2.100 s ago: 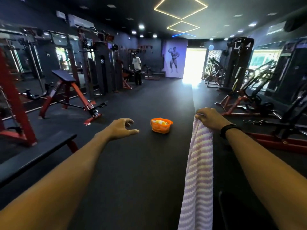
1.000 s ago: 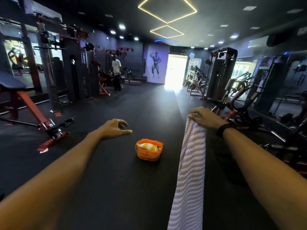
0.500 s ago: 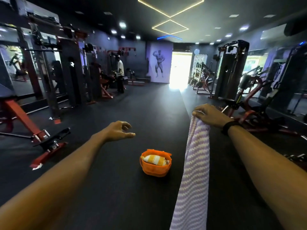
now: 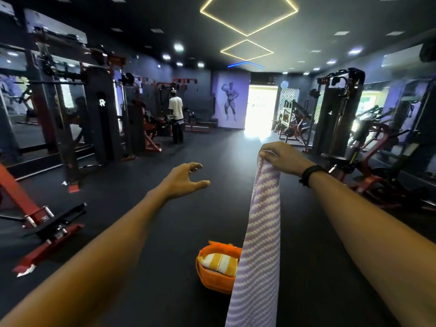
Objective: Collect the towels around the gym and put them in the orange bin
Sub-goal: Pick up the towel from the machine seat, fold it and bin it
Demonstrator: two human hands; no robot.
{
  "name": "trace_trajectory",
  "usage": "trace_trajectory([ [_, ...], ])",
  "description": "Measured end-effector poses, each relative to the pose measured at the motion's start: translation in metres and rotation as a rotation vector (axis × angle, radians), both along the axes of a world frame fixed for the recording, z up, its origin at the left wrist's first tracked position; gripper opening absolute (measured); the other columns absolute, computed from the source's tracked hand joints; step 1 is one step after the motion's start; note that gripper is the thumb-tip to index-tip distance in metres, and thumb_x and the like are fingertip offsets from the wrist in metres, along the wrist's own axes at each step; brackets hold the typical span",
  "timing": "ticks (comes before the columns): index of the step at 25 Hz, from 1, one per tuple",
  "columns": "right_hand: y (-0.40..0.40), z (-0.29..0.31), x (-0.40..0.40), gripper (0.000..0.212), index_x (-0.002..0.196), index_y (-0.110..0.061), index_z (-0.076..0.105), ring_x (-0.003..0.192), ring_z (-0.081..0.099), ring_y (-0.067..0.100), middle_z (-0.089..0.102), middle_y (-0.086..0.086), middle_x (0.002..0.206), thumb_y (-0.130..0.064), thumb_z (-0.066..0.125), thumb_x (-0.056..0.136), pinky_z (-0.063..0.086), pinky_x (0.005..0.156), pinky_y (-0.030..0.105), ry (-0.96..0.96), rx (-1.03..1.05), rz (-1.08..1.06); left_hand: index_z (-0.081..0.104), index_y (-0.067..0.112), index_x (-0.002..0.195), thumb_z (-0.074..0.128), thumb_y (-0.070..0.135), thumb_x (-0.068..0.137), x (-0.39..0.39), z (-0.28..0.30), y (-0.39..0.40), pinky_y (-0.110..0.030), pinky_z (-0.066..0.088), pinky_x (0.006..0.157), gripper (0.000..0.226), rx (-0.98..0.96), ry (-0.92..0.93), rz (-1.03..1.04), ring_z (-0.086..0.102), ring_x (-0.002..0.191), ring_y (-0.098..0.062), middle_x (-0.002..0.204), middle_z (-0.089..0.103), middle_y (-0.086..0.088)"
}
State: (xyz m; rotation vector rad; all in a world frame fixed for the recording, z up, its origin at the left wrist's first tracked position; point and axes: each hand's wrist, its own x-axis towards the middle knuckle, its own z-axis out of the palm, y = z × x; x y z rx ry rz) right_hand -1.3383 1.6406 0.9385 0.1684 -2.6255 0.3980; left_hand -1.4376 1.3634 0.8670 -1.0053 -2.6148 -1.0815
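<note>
On the dark gym floor, the lilac-and-white, seemingly zigzag-striped towel hangs long.

The floor is dark and soft-looking. Big black and red gym machines stand along both sides. A red bench frame sits at the left. The ceiling is black, with yellow diamond lights and small white spots. Far away a bright doorway glows beside a purple wall picture of a strong man. A person stands far back.
</note>
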Motion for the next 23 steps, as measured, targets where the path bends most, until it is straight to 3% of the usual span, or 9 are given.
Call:
trace_trajectory([
  [6,0.026,-0.013,-0.126,0.021,0.098,-0.001,0.068,0.086,0.052,0.011,0.062,0.001,0.092,-0.013,0.05,0.097,0.032,0.064,-0.002,-0.072,0.036,0.006,0.045,0.019,0.139,0.072,0.046,0.079,-0.144,-0.012,0.058,-0.034,0.038,0.105,0.071,-0.012,0.01,-0.093,0.045,0.129,-0.019,0.14,0.047,-0.005],
  [9,0.031,-0.013,-0.198,0.02,0.094,-0.003,0.071,0.083,0.055,0.01,0.067,0.001,0.092,-0.016,0.056,0.095,0.037,0.072,0.011,-0.095,0.009,0.036,0.051,0.02,0.134,0.072,0.047,0.079,-0.212,-0.004,0.097,-0.026,0.04,0.098,0.065,0.03,-0.061,-0.197,0.05,0.122,-0.015,0.132,0.053,0.001],
  [11,0.038,-0.013,-0.238,0.019,0.093,-0.003,0.072,0.082,0.059,0.011,0.071,0.006,0.093,-0.017,0.059,0.093,0.042,0.072,0.018,-0.09,-0.034,0.041,0.057,0.025,0.128,0.072,0.058,0.073,-0.251,0.002,0.128,-0.032,0.045,0.101,0.065,0.065,-0.133,-0.326,0.054,0.119,-0.013,0.127,0.059,0.003],
  [13,0.048,-0.015,-0.272,0.018,0.091,-0.003,0.073,0.078,0.059,0.009,0.071,0.007,0.09,-0.016,0.061,0.091,0.043,0.071,0.015,-0.061,-0.078,0.033,0.063,0.022,0.121,0.07,0.056,0.076,-0.282,0.002,0.159,-0.042,0.049,0.1,0.057,0.093,-0.195,-0.445,0.06,0.112,-0.016,0.119,0.065,0.001],
  [16,0.076,-0.023,-0.313,0.015,0.085,-0.005,0.072,0.075,0.06,0.007,0.07,0.001,0.081,-0.016,0.063,0.09,0.046,0.071,0.02,0.022,-0.157,0.006,0.066,0.006,0.113,0.069,0.03,0.086,-0.316,-0.007,0.199,-0.041,0.054,0.092,0.037,0.093,-0.342,-0.59,0.066,0.102,-0.026,0.11,0.069,-0.012],
  [18,0.102,-0.028,-0.333,0.015,0.082,-0.005,0.07,0.069,0.056,-0.001,0.065,-0.008,0.074,-0.014,0.063,0.09,0.044,0.068,0.02,0.093,-0.195,-0.01,0.069,0.006,0.105,0.072,0.024,0.084,-0.34,-0.018,0.213,-0.032,0.057,0.083,0.028,0.078,-0.396,-0.615,0.068,0.094,-0.022,0.103,0.071,-0.011],
  [20,0.13,-0.032,-0.349,0.017,0.08,-0.003,0.069,0.067,0.054,-0.001,0.063,-0.008,0.071,-0.013,0.062,0.091,0.042,0.066,0.023,0.189,-0.23,-0.055,0.071,0.014,0.086,0.075,0.022,0.082,-0.371,-0.034,0.222,-0.021,0.053,0.07,0.01,-0.061,-0.345,-0.588,0.065,0.078,-0.012,0.085,0.069,-0.003],
  [22,0.163,-0.037,-0.364,0.019,0.081,-0.001,0.068,0.072,0.056,0.009,0.066,0.004,0.075,-0.014,0.06,0.092,0.043,0.067,0.029,0.278,-0.273,-0.145,0.065,0.018,0.067,0.073,0.021,0.083,-0.397,-0.047,0.233,-0.015,0.044,0.057,0.019,-0.222,-0.279,-0.546,0.053,0.063,-0.003,0.069,0.058,0.004],
  [23,0.18,-0.039,-0.374,0.02,0.081,0.0,0.067,0.074,0.056,0.014,0.066,0.011,0.078,-0.013,0.058,0.093,0.043,0.068,0.031,0.301,-0.313,-0.186,0.059,0.016,0.061,0.072,0.02,0.085,-0.407,-0.05,0.241,-0.013,0.039,0.053,0.028,-0.213,-0.256,-0.526,0.048,0.056,0.0,0.062,0.052,0.007],
])
